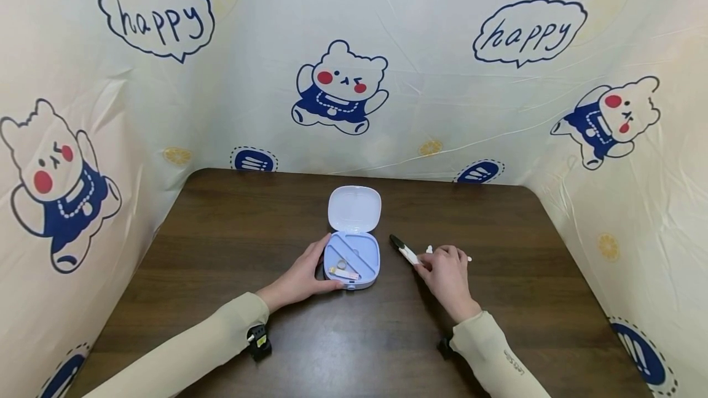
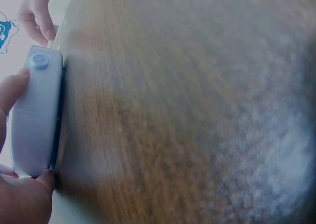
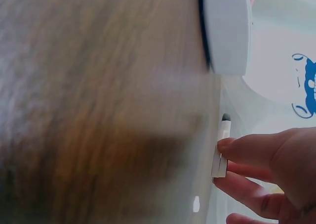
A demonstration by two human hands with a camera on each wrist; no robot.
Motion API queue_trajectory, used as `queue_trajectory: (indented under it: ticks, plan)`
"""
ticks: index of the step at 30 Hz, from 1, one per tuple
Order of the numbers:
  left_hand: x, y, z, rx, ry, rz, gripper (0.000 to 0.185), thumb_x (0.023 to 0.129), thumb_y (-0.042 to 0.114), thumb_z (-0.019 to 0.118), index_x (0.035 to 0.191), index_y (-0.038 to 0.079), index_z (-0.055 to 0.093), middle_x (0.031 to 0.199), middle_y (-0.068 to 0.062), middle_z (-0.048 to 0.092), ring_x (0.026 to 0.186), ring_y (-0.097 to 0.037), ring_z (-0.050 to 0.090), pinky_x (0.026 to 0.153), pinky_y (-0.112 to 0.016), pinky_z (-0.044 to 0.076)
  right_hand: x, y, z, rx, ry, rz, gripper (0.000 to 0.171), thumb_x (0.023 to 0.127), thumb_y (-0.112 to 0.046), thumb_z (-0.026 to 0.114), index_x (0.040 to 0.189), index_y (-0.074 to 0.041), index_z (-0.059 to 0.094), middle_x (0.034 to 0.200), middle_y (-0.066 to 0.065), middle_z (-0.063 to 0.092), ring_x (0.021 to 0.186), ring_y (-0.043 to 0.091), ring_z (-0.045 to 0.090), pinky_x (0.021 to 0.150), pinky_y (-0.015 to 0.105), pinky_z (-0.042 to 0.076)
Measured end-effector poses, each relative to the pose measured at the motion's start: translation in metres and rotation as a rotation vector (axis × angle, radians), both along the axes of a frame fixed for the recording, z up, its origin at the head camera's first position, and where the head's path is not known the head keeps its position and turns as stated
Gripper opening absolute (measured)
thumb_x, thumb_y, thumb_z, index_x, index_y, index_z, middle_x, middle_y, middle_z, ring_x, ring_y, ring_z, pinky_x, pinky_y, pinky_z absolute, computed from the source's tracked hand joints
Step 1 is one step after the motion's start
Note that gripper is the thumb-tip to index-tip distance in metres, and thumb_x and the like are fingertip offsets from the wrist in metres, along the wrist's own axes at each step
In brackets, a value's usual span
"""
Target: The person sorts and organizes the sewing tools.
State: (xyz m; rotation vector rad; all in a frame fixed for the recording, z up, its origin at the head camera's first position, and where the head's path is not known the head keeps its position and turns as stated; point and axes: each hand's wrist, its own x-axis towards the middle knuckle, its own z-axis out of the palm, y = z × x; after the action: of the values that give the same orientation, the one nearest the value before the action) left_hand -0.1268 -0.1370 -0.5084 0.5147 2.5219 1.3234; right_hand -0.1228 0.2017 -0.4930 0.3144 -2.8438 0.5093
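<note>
A light blue compartment case (image 1: 365,241) stands on the table, its lid (image 1: 354,209) raised and tipped back. Diagonal dividers split its inside; the front left compartment holds a ring (image 1: 341,264) and a small pink-and-white piece (image 1: 344,273). My left hand (image 1: 298,275) grips the case from the left, thumb along its front wall near the round catch (image 2: 39,61). To the right of the case, my right hand (image 1: 447,275) pinches a white marker (image 3: 225,130) with a black end, between thumb and fingers. That black end (image 1: 396,241) points toward the case.
Small white bits show beside the right hand, one behind it (image 1: 429,249) and one at its right (image 1: 469,258). The brown wooden table (image 1: 249,214) is bordered by a pale curtain (image 1: 431,121) printed with bears, at the back and both sides.
</note>
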Motion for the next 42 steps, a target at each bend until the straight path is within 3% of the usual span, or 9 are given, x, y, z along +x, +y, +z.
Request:
queue_trajectory:
  ticks: [19, 35, 42]
  plan:
    - [0.0, 0.0, 0.001, 0.009, 0.012, 0.006, 0.114, 0.085, 0.038, 0.088, 0.166, 0.003, 0.017, 0.162, -0.024, 0.032, 0.148, -0.037, 0.036, 0.118, -0.055, 0.034, 0.005, -0.02, 0.017, -0.036, 0.067, 0.082, 0.007, 0.084, -0.016, 0.088, 0.089, -0.014, 0.083, 0.07, 0.001, 0.065, 0.101, 0.037, 0.057, 0.097, 0.061, 0.04]
    - [-0.001, 0.0, -0.003, 0.037, 0.001, 0.003, 0.113, 0.085, 0.039, 0.088, 0.166, 0.002, 0.017, 0.16, -0.024, 0.034, 0.147, -0.035, 0.04, 0.118, -0.052, 0.035, 0.003, -0.048, 0.024, -0.071, 0.014, 0.132, 0.012, 0.085, -0.017, 0.088, 0.095, -0.014, 0.084, 0.068, -0.004, 0.06, 0.101, 0.032, 0.055, 0.094, 0.055, 0.044]
    - [-0.001, 0.0, -0.002, 0.033, -0.004, 0.003, 0.114, 0.085, 0.036, 0.089, 0.166, 0.003, 0.017, 0.16, -0.023, 0.034, 0.148, -0.034, 0.039, 0.118, -0.05, 0.035, 0.003, -0.063, 0.027, -0.074, 0.017, 0.174, 0.012, 0.085, -0.019, 0.088, 0.096, -0.015, 0.085, 0.066, -0.005, 0.059, 0.101, 0.031, 0.056, 0.094, 0.057, 0.046]
